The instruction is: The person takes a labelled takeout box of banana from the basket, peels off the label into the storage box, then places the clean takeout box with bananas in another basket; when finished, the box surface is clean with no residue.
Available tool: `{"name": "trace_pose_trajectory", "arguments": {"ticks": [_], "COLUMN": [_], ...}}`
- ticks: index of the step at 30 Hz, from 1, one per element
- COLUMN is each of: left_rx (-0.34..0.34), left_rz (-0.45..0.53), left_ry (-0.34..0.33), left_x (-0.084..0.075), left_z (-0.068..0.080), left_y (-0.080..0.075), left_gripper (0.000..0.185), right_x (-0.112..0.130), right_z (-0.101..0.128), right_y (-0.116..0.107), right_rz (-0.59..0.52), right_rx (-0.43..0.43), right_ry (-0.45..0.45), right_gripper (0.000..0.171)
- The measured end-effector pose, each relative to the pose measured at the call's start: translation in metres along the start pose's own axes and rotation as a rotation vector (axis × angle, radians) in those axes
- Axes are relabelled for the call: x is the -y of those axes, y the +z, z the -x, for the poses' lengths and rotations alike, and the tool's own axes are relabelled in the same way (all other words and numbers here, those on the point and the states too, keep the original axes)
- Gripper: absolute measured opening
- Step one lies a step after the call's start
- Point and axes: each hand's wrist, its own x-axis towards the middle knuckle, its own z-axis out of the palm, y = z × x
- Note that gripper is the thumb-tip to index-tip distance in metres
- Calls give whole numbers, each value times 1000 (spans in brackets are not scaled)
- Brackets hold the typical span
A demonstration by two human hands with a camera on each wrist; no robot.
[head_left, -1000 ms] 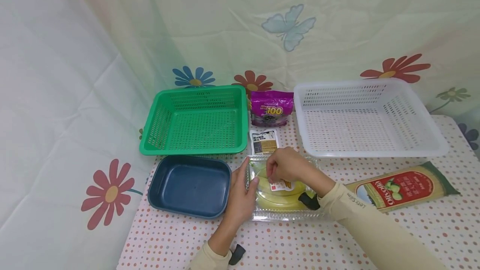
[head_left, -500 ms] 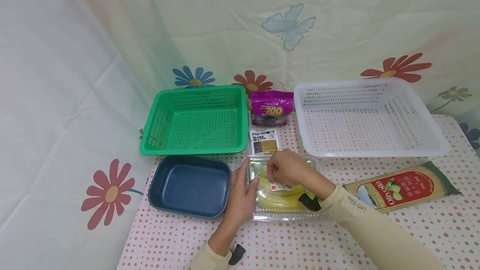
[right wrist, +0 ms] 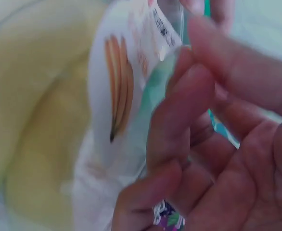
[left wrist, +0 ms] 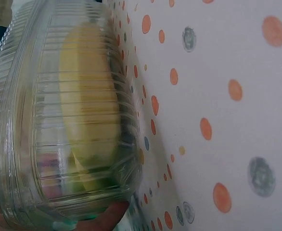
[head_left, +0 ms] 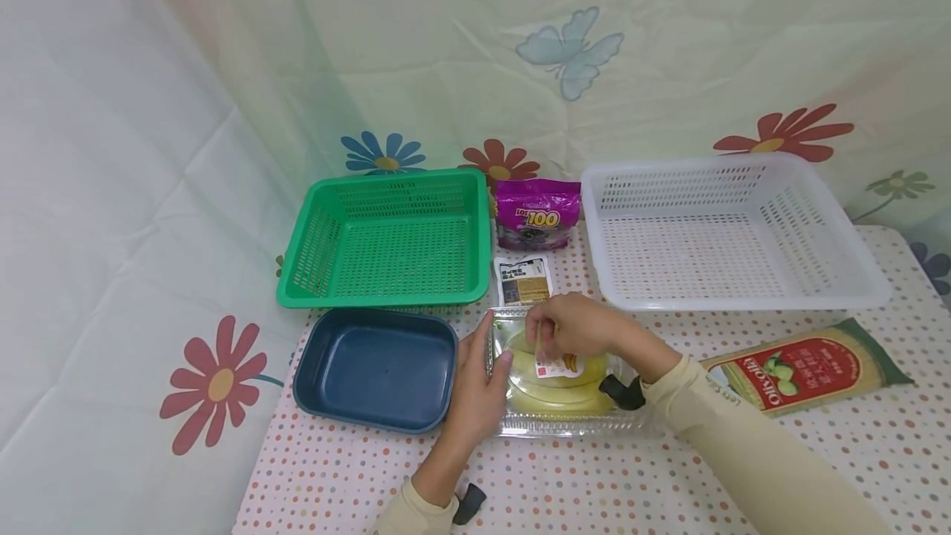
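Observation:
A clear plastic clamshell box (head_left: 550, 428) of bananas (left wrist: 90, 91) lies on the table, with a white banana-print sticker (right wrist: 117, 82) on its lid. My left hand (head_left: 477, 393) holds the box by its left side, thumb on the lid and fingers along the edge. In the left wrist view a fingertip (left wrist: 102, 219) shows at the box's lower corner. Over the lid, my right hand (head_left: 579, 327) pinches the sticker's far edge between thumb and curled forefinger. That edge is lifted and bent back from the lid, while the part with the red mark lies low over it.
Left of the box stands a dark blue basin (head_left: 375, 374), with a green basket (head_left: 386, 301) behind it. A white sachet (head_left: 523, 281) and a purple candy bag (head_left: 538, 215) lie beyond the box. At the right are a white basket (head_left: 743, 304) and a pasta pack (head_left: 810, 370).
My right hand has shifted slightly to the right, and more of the sticker now stands up from the lid under its fingers. The left hand and the box stay in place.

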Motion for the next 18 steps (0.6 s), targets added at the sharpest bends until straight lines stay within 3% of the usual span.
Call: {"name": "trace_pose_trajectory", "arguments": {"ticks": [4,12,18], "left_rx": [3,-7,0], "left_rz": [1,25,53], "left_ry": [-11,-13,-17], "left_x": [0,0,2], "left_z": [0,-1,0], "left_y": [0,0,0], "left_gripper": [64,63,65], "right_x": [1,7,3], "right_z": [-2,-1,0], "right_y": [0,5,4], "right_rz": [20,57,46], "right_rx": [7,-50,-40], "right_ry": [25,27,41], "right_gripper": [21,16,19]}}
